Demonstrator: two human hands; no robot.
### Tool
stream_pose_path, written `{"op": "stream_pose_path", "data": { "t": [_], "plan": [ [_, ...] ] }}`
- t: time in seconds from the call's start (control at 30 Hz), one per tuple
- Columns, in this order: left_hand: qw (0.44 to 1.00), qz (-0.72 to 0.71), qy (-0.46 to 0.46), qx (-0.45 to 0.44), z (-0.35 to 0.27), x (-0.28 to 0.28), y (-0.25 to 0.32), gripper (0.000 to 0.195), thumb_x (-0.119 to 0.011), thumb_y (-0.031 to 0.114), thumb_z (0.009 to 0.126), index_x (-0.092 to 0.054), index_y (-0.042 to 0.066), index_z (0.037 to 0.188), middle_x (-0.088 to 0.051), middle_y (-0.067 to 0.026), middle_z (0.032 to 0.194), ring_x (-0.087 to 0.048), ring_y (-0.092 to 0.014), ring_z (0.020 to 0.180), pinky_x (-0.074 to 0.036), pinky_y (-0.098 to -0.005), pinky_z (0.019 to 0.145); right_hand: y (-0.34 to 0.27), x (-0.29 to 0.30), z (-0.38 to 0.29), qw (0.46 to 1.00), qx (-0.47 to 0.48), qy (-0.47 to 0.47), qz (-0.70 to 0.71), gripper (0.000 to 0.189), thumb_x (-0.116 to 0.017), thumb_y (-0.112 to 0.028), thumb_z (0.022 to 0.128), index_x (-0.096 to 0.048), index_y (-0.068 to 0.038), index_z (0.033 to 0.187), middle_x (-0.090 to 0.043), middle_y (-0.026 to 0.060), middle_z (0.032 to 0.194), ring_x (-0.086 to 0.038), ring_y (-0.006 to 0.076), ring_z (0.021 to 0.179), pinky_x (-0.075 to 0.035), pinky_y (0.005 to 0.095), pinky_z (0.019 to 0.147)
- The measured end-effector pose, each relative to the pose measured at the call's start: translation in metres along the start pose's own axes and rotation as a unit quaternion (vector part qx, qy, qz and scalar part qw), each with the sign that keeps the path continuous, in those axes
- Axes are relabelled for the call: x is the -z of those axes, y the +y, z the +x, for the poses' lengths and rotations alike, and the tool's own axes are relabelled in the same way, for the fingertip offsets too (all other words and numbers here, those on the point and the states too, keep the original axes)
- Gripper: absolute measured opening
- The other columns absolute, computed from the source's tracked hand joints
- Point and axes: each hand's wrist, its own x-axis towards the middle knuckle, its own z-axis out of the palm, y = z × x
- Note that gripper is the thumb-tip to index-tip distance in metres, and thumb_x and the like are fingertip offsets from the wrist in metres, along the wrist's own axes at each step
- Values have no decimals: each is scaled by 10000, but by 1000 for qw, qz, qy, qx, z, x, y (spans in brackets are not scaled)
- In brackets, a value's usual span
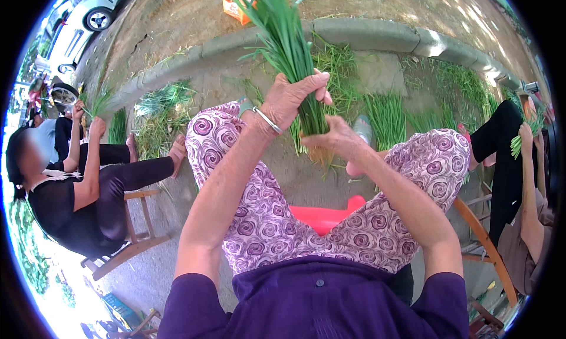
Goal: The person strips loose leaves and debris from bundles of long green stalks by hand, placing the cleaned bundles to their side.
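Note:
A thick bunch of long green leafy stalks, which look like garlic chives (285,38), stands upright in front of me with its leaf tips pointing away. My left hand (294,96) is wrapped around the middle of the bunch, a silver bangle (267,120) on its wrist. Lower down, my right hand (345,138) is closed about the stalk ends, slightly blurred by motion. Brownish withered strands (322,155) hang below its fingers. On the ground past my right knee lies a pile of similar stalks (385,120), and loose trimmings (336,73) are scattered behind the bunch.
A pink plastic stool (320,217) shows between my legs. Beyond runs a concrete curb (367,34), with an orange bag (234,5) behind it. Seated people handle green stalks at left (84,184) and right (526,197). More greens (163,100) lie at left.

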Motion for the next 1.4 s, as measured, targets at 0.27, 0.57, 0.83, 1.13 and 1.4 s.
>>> {"op": "stream_pose_path", "data": {
  "t": [0.27,0.57,0.83,1.13,1.4],
  "plan": [
    [998,29,25,-49,-18,-24,1,104,-694,110,856,-629,29,845,-600,-22,697,-590,-119,635,-499,-272,615,14,-1,9,990,140,16,10,411,-761,-140,730,-586,-26,1084,-612,39,981,-559,115,907,-461,297,814],
    [961,220,126,-111,-59,-23,-8,208,-750,183,804,-641,11,842,-631,-15,723,-570,-77,665,-486,-266,601,16,-42,22,952,180,-13,248,400,-726,-155,785,-556,-47,1131,-588,-10,912,-522,98,854,-462,268,813],
    [961,230,148,-31,-117,28,-44,254,-772,201,812,-624,14,899,-629,-1,840,-571,-81,722,-498,-269,622,99,-95,53,979,129,-75,136,412,-641,-322,851,-544,-96,1180,-620,13,776,-594,193,682,-501,355,633],
    [978,173,90,68,-122,37,-74,221,-752,97,796,-677,27,993,-652,4,864,-582,-62,789,-491,-237,703,145,-119,38,971,231,48,-21,349,-673,-115,783,-593,-61,1118,-657,117,890,-656,266,848,-525,358,747],
    [980,149,68,110,-114,55,-104,176,-639,190,912,-707,40,974,-656,23,834,-584,-60,765,-487,-240,706,147,-130,31,979,143,36,141,255,-656,-16,792,-594,-5,1039,-650,82,974,-605,138,946,-512,328,806]
  ]
}}
